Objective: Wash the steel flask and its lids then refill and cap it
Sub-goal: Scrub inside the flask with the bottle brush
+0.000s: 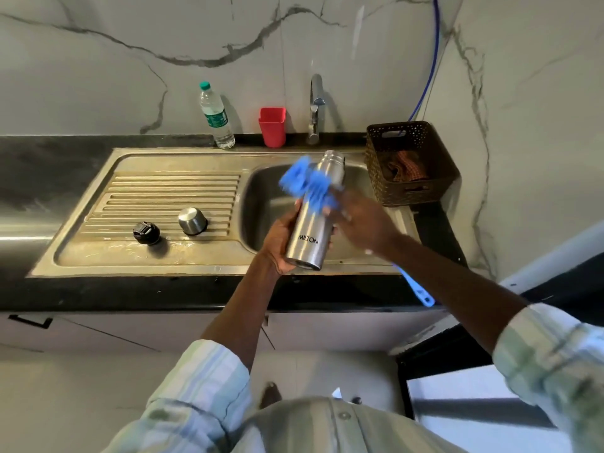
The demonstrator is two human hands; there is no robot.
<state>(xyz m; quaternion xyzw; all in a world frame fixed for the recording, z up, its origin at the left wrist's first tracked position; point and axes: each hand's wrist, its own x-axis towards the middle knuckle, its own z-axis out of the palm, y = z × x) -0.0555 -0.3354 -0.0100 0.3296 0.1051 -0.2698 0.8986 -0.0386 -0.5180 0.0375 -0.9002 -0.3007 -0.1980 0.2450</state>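
Steel flask point(313, 210) is tilting over the sink point(261, 204), mouth pointing away toward the tap point(315, 109). Left hand point(277, 243) is wrapping its base; right hand point(356, 214) is closing on a blue brush point(307, 184), blurred, pressing against the upper body. Both lids, stopper point(146, 233) and cap point(192, 221), are sitting on the drainboard, well left. Dark worktop point(65, 292), marble wall behind.
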